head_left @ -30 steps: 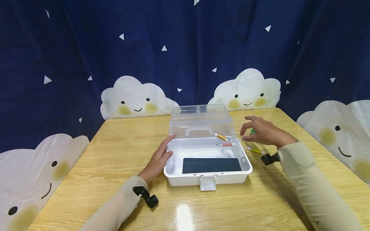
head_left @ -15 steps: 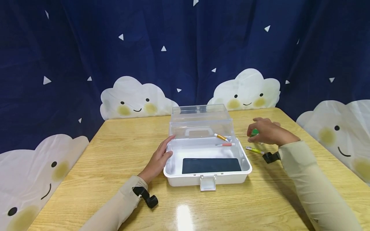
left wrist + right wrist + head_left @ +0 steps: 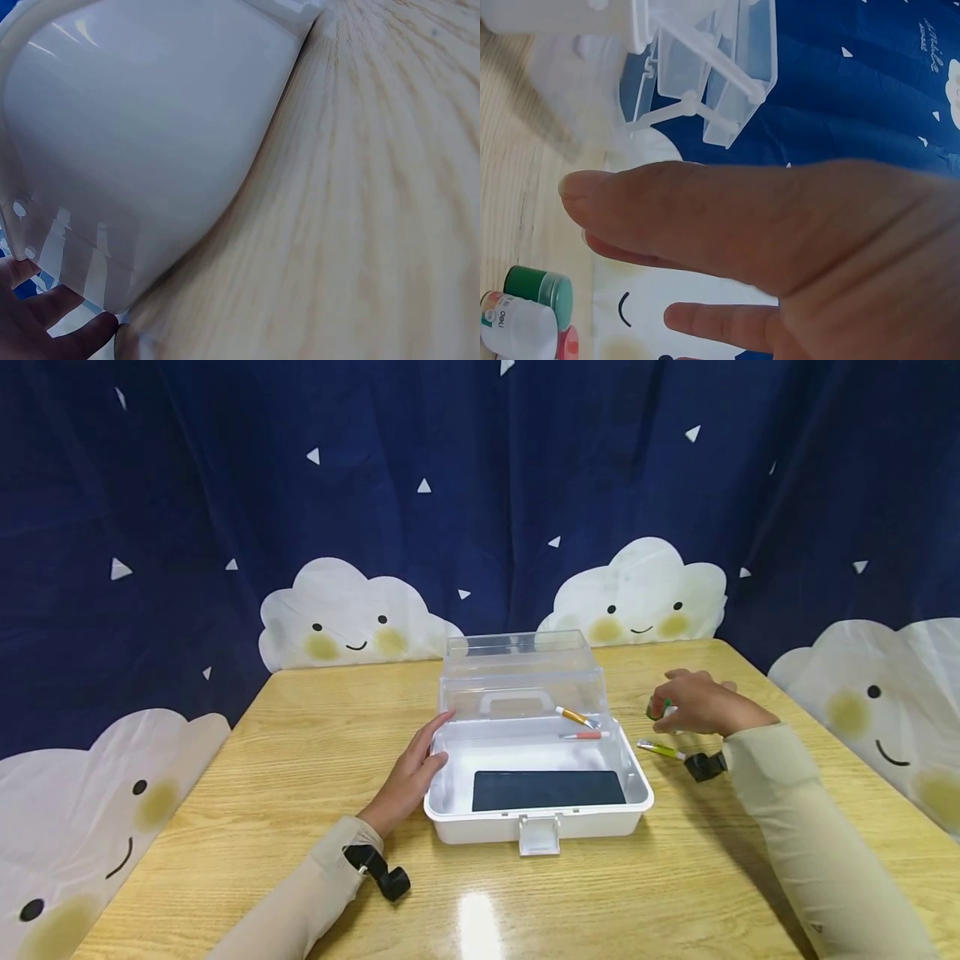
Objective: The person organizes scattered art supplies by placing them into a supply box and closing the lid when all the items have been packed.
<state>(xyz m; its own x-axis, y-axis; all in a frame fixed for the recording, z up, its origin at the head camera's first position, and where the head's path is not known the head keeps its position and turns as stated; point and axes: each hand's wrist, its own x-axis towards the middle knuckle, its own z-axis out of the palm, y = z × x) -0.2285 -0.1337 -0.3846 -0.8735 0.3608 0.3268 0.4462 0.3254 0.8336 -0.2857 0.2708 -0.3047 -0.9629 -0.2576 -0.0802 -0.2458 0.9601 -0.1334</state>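
Observation:
A white plastic storage box (image 3: 536, 827) with a clear raised lid (image 3: 521, 658) stands on the table. My left hand (image 3: 408, 772) rests on the box's left side, thumb over the rim, fingers extended toward the back corner. To the right of the box, my right hand (image 3: 705, 703) is bent over small containers, fingers extended downward. The right wrist view shows a green-lidded jar (image 3: 529, 285), a white bottle (image 3: 517, 326) and a red-lidded piece (image 3: 568, 343) apart from the fingers. Nothing held shows there, though the palm side is hidden.
Inside the box lie a dark flat panel (image 3: 549, 790), an orange-handled brush (image 3: 576, 717) and a thin pink-and-white stick (image 3: 587, 736). A slim yellow item (image 3: 660, 749) lies on the table by the right wrist. Clear trays on hinged arms (image 3: 705, 60) hang at the box's back.
My right hand has shifted slightly right, away from the box, and its fingers have come lower over the green-topped jar. The left hand and the box have stayed in place.

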